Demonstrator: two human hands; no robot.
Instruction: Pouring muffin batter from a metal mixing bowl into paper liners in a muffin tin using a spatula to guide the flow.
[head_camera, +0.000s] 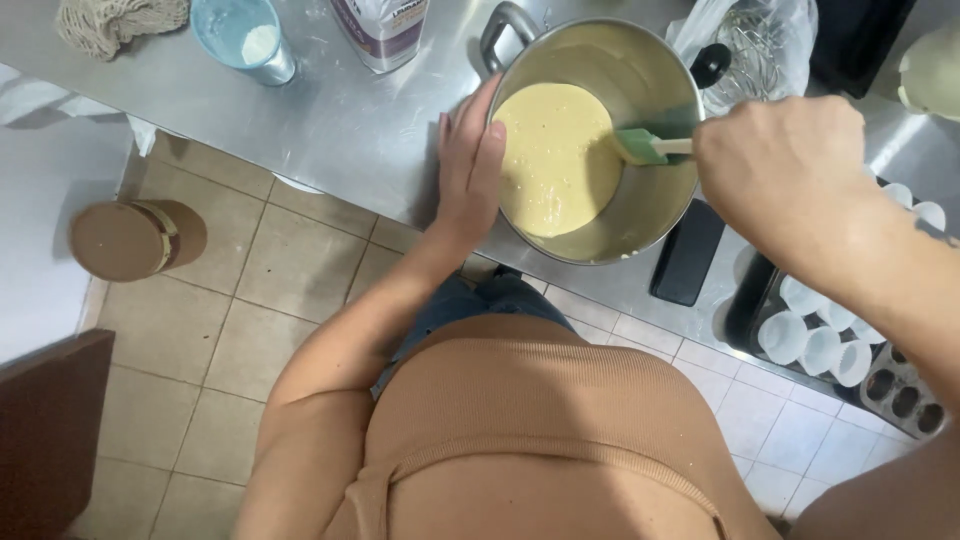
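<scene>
Both hands were on the job as I watched from the head view. My left hand (470, 165) lay flat and open against the left outer wall of the steel bowl (640, 215), fingers stretched along its rim, gripping nothing. My right hand (780, 170), at the right of the frame, was curled shut around the pale handle of a green spatula (645, 145), whose blade rested at the right edge of the yellow batter (555, 160). That bowl sat tilted on the steel bench (350, 130) in the upper middle of the frame. At lower right a dark tray (745, 305) held white paper cups (815, 335), with a black flat object (687, 252) just left of it. A blue cup (243, 38) with white powder stood at upper left, and a brown jar (135, 238) lay on the tiled floor (290, 270).
</scene>
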